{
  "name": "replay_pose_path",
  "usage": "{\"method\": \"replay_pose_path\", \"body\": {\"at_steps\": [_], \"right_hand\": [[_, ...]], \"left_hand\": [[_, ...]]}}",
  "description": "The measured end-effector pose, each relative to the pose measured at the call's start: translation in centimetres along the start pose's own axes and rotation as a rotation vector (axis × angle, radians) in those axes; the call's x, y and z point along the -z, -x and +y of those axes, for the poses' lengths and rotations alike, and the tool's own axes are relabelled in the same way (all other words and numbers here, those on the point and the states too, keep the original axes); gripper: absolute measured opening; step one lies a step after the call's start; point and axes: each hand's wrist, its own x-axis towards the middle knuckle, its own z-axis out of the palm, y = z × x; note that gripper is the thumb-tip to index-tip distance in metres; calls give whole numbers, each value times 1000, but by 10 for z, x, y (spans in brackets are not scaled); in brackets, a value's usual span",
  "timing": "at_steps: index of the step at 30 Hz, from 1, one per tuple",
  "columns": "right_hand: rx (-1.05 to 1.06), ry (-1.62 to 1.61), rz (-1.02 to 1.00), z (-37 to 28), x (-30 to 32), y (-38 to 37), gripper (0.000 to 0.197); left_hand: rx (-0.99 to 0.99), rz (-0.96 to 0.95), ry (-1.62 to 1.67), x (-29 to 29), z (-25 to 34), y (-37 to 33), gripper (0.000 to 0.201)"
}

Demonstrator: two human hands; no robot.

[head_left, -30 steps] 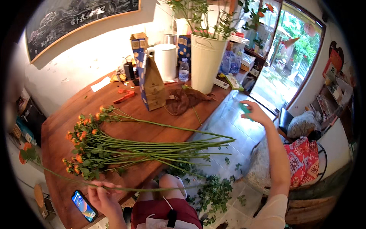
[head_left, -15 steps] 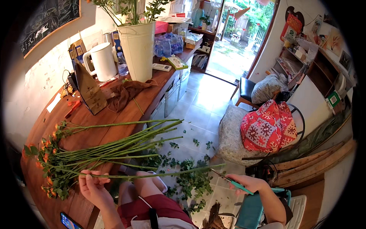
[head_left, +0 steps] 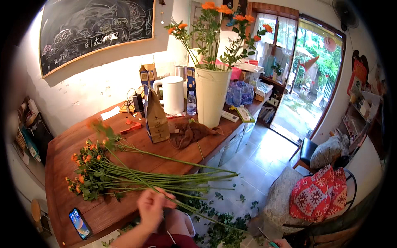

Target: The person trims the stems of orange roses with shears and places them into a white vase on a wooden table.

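Observation:
My left hand [head_left: 154, 206] pinches a long green flower stem [head_left: 190, 204] just past the table's front edge. The stem slants from a blurred orange bloom [head_left: 101, 129], held above the pile, down to its cut end near the floor at right. A bunch of orange roses [head_left: 84, 161] lies on the table, blooms to the left, stems [head_left: 178, 180] jutting over the edge. Cut off by the lower border, my right hand [head_left: 282, 244] grips teal-handled scissors [head_left: 268, 239], their blades close to the stem's lower end. Whether the blades are parted is hard to tell.
A phone [head_left: 80, 223] lies at the table's near corner. Behind the bunch stand a brown paper bag [head_left: 157, 122], a white kettle [head_left: 173, 95] and a tall cream bucket [head_left: 211, 97] of orange roses. Leaves [head_left: 225, 231] litter the floor; a cushioned chair [head_left: 281, 194] stands right.
The view has swung up and left. My left hand has raised the stem's bloom off the pile and tilted its cut end down. My right hand and scissors now sit lower in view.

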Motion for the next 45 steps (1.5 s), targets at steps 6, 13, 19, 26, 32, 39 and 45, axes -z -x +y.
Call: {"method": "replay_pose_path", "body": {"at_steps": [6,13,19,26,32,39,45], "right_hand": [[-65,-490,274,-21,-12,26,41],[159,-225,130,-79,-37,-41,37],[112,-321,225,-94,-38,-27,44],[8,-286,285,-121,-10,-28,48],[426,135,342,-228,50,-73,53],[465,216,402,-373,108,-183,49],[503,603,524,-396,81,-366,40]], "left_hand": [[-923,357,-173,16,165,-215,19],[-981,445,-192,12,271,-436,21],[-889,310,-198,-83,201,-517,17],[-588,-35,-18,-150,106,-553,19],[-289,-199,-179,-186,19,-539,12],[-324,-118,-634,-191,17,-544,27],[-293,-275,-342,-120,88,-437,24]]}}
